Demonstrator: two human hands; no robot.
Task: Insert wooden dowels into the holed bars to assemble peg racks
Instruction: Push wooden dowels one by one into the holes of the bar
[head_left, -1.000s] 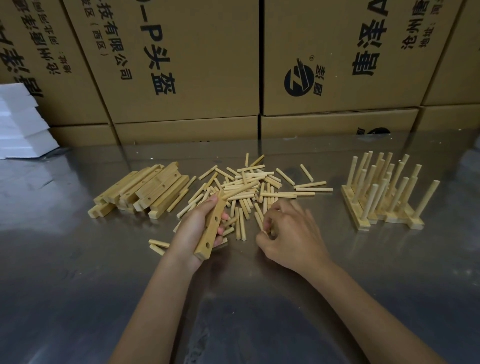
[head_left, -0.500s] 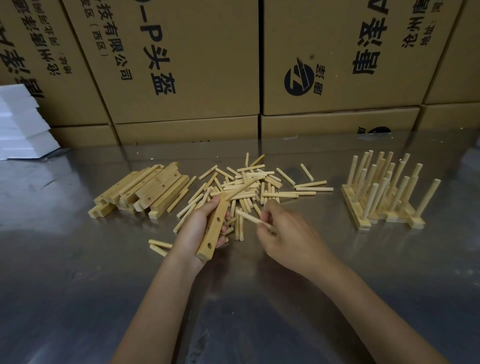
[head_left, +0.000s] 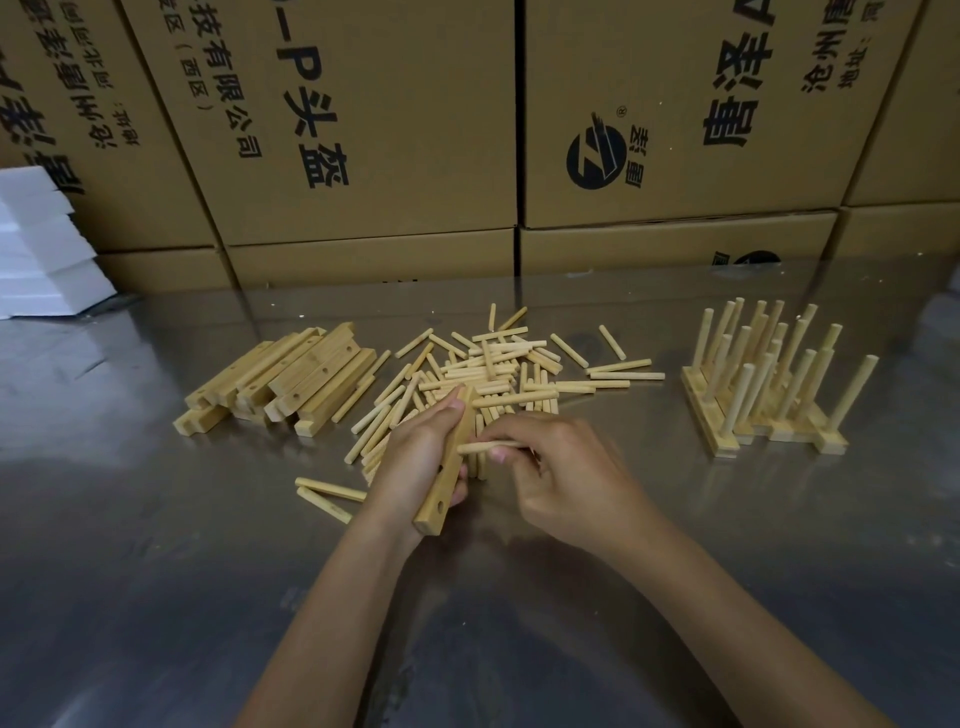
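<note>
Head view, hands (head_left: 421, 457) holding bar (head_left: 448, 475), dowel (head_left: 491, 446)

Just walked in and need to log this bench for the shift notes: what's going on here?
A person is building peg racks on a metal table. The left hand grips a holed bar, and the right hand pinches one dowel, its tip at the bar; whether it has entered a hole cannot be told. Loose dowels lie behind the hands, spare bars to the left, finished racks to the right.
</note>
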